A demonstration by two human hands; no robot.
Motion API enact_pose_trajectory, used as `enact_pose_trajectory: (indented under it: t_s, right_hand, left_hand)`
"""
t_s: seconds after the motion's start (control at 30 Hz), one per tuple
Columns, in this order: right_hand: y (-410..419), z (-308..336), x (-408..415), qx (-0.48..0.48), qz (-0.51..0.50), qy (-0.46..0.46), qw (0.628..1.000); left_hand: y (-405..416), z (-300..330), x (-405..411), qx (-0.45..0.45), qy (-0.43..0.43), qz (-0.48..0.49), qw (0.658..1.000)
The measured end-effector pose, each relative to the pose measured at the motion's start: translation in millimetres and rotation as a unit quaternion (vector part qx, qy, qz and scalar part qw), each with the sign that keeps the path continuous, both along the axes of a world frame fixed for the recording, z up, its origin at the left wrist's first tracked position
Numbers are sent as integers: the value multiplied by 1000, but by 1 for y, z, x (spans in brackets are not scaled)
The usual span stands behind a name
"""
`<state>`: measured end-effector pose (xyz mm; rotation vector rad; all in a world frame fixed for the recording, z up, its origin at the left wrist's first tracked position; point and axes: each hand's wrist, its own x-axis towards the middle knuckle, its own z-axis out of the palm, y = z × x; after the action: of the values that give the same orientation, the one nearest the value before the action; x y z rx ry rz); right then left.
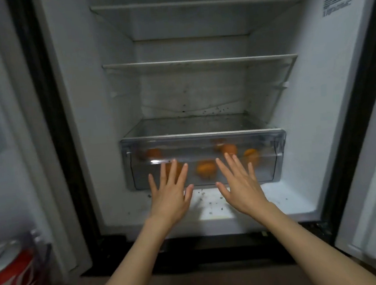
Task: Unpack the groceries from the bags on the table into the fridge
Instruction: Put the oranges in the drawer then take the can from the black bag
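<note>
now both hands' fingers (173,169) straight, flat vs drawer (272,148) w/ oranges (205,168)

The drawer (205,161) is clear plastic, pretty glossy, with a bright glare spot on its front near the left hand (170,193). Oranges (206,168) behind it look matt and a bit hazy through the plastic. Fridge walls (100,104) are smooth white plastic, kind of satin, not shiny. Shelves (197,62) look like clear glass or plastic with pale trim, can't tell which. The fridge floor (279,193) is smooth white with dark gritty specks on it. The can (9,281) lower left is shiny metal, with glossy red print and a silvery top.
</note>
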<state>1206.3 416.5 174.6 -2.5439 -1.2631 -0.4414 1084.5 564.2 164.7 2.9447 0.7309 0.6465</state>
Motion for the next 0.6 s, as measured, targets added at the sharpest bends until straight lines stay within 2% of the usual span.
enact_pose_trajectory:
  t_s: [0.13,0.3,0.47,0.6]
  right_hand:
    - [-32,-24,-60,3,43,-25,999]
    - [-76,-69,-144,-3,82,16,996]
    - [-109,-107,-235,-42,120,98,987]
    - [-110,-130,-302,-75,170,146,972]
  left_hand:
    - [-40,-29,-68,-11,-17,-10,1000]
    - [-87,-74,-162,-8,-38,16,999]
    - [-129,-112,-256,-43,28,52,997]
    - [-142,-132,-335,-76,59,128,987]
